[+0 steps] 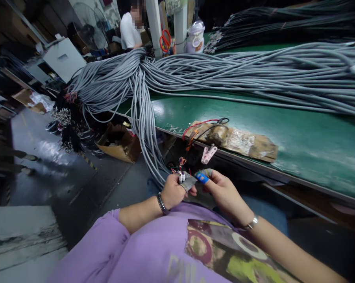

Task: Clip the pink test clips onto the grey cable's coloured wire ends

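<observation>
My left hand (174, 190) is closed around the end of a grey cable (149, 129) that hangs off the table edge; thin coloured wires (181, 164) stick up from my fist. My right hand (221, 188) is right beside it, with blue tape on a fingertip (202, 177) and grey tape on others. Its fingers pinch at the same cable end. Both hands are in front of my chest, just below the green table's edge.
A huge bundle of grey cables (239, 70) lies across the green table (283, 129). A taped cardboard pad with red and black wires (224, 135) and a pink clip (208, 154) sit at the edge. A cardboard box (118, 141) stands on the floor. Another person (130, 27) sits far back.
</observation>
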Tool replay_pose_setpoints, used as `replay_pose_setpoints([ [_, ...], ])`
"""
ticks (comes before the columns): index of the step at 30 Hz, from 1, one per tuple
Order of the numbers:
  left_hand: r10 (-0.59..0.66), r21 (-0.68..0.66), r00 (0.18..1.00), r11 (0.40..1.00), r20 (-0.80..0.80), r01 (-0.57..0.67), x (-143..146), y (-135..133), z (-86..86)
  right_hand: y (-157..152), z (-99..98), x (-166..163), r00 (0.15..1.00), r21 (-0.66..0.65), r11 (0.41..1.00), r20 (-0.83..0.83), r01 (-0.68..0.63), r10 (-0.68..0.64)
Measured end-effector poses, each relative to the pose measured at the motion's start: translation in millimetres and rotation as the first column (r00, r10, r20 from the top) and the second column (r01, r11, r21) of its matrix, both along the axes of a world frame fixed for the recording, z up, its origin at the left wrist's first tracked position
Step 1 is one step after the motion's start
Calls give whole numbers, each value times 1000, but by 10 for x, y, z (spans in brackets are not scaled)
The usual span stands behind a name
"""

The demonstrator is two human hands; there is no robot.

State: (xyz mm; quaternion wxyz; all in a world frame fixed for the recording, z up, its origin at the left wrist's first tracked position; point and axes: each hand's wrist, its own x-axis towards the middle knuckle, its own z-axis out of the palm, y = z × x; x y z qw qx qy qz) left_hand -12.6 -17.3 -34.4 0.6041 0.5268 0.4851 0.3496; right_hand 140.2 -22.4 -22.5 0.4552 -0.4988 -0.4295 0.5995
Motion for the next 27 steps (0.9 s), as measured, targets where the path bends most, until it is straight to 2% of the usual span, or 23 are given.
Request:
replay_pose_setpoints([
  [2, -3, -11, 1000, 1000, 13, 3, 15, 14, -3, -1, 1, -5, 1000, -20, 1000, -22, 12, -12],
  [7, -161, -139, 986, 976, 39, 165, 25, 61, 3, 2, -25, -26, 998, -85, 996, -65, 0, -5],
  [9, -118, -137, 992, 983, 49, 124, 25, 65, -4, 7, -55, -38, 992, -115, 992, -113, 49, -62],
  [11, -22, -109, 996, 993, 82, 31, 27, 60, -14, 25, -86, -31, 970, -161, 979, -185, 126, -155],
  [13, 56, -97, 990, 994, 129, -44, 29, 50, -19, 58, -110, 13, 928, -214, 956, -271, 203, -258],
  [16, 100, -131, 982, 988, 158, -79, 21, 40, -6, 103, -134, 128, 856, -286, 920, -368, 267, -363],
  [17, 100, -146, 982, 986, 158, -77, 16, 37, 2, 107, -138, 163, 860, -305, 922, -376, 237, -345],
  [19, 88, -167, 984, 984, 155, -62, 9, 33, 16, 93, -134, 204, 904, -314, 944, -368, 101, -219],
  [22, 39, -161, 990, 987, 135, -17, 9, 25, 28, 49, -85, 175, 964, -198, 977, -263, -85, 31],
  [24, -10, -159, 994, 987, 105, 26, 6, 22, 30, 32, -40, 117, 984, -105, 988, -146, -116, 100],
  [27, -127, -184, 990, 974, 56, 135, -9, 29, 36, 41, -28, 30, 995, -60, 994, -48, -92, 89],
])
